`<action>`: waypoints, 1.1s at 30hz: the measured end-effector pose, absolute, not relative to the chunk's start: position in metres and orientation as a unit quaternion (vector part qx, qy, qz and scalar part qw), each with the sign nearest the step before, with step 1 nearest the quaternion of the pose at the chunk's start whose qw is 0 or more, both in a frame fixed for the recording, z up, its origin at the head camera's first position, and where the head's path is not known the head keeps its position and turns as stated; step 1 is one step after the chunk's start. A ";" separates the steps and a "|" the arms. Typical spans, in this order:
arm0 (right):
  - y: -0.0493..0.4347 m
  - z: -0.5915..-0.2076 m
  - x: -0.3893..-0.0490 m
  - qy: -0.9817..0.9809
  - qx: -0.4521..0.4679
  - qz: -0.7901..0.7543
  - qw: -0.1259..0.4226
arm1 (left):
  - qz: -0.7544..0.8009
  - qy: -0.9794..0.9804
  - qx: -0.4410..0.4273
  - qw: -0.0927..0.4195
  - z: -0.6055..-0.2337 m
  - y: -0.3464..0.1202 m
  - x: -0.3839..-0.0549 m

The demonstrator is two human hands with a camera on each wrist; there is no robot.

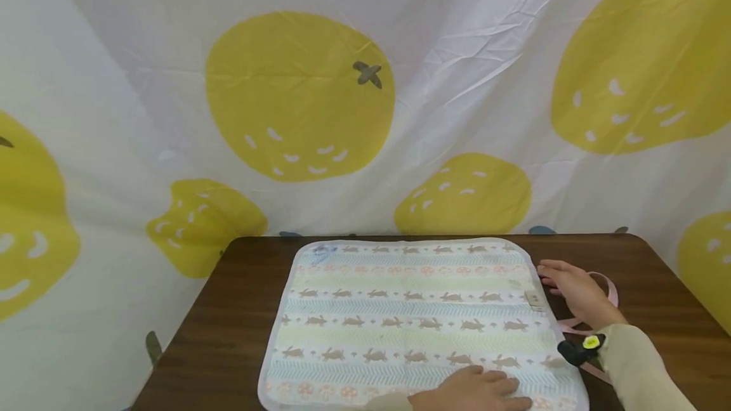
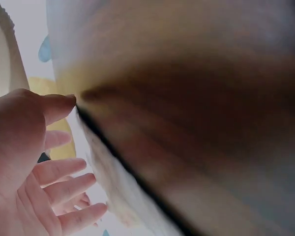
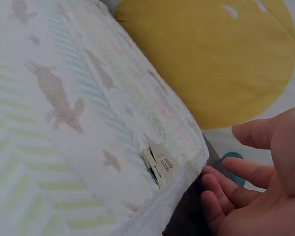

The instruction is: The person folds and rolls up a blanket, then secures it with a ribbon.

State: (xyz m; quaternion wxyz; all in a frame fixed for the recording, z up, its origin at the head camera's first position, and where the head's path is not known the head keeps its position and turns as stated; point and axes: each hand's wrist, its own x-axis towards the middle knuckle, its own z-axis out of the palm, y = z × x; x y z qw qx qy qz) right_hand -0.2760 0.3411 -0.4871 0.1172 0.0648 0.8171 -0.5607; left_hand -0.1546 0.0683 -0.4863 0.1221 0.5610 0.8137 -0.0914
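A padded-looking white cloth (image 1: 411, 309) with rows of brown rabbits and pastel zigzags lies spread on the table. My left hand (image 1: 471, 392) rests on its lower right part, palm down with the fingers extended. At the cloth's right edge is my right hand (image 1: 579, 293), its fingertips right beside the border. The right wrist view shows those fingers (image 3: 238, 189) loosely bent, gripping nothing, close to a small beige label (image 3: 161, 164). Much of the left wrist view is dark and blurred, with the left hand (image 2: 34, 167) at its left side.
The dark brown wooden table (image 1: 211, 322) shows around the cloth. A pink ribbon (image 1: 612, 290) loops out under my right hand and forearm. Behind the table hangs a white curtain (image 1: 457, 81) with large yellow fruit. A black device (image 1: 579, 352) sits on my right wrist.
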 end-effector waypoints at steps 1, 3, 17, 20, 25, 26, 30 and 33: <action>0.342 -0.487 -0.277 0.807 0.069 -0.575 0.117 | -0.091 0.814 0.562 0.116 -0.487 0.070 -0.154; 0.342 -0.486 -0.278 0.794 0.072 -0.592 0.115 | -0.088 0.817 0.558 0.115 -0.488 0.074 -0.153; 0.340 -0.486 -0.278 0.796 0.061 -0.593 0.108 | -0.114 0.829 0.536 0.115 -0.487 0.094 -0.151; 0.341 -0.487 -0.278 0.805 0.066 -0.580 0.105 | -0.117 0.826 0.539 0.119 -0.486 0.097 -0.149; 0.340 -0.486 -0.277 0.818 0.067 -0.562 0.103 | -0.121 0.829 0.517 0.172 -0.483 0.104 -0.147; 0.339 -0.485 -0.276 0.821 0.068 -0.558 0.102 | -0.114 0.832 0.513 0.179 -0.482 0.104 -0.146; 0.340 -0.483 -0.272 0.831 0.070 -0.541 0.109 | -0.073 0.836 0.532 0.112 -0.479 0.102 -0.143; 0.342 -0.482 -0.270 0.839 0.073 -0.526 0.117 | -0.059 0.844 0.529 0.071 -0.476 0.103 -0.141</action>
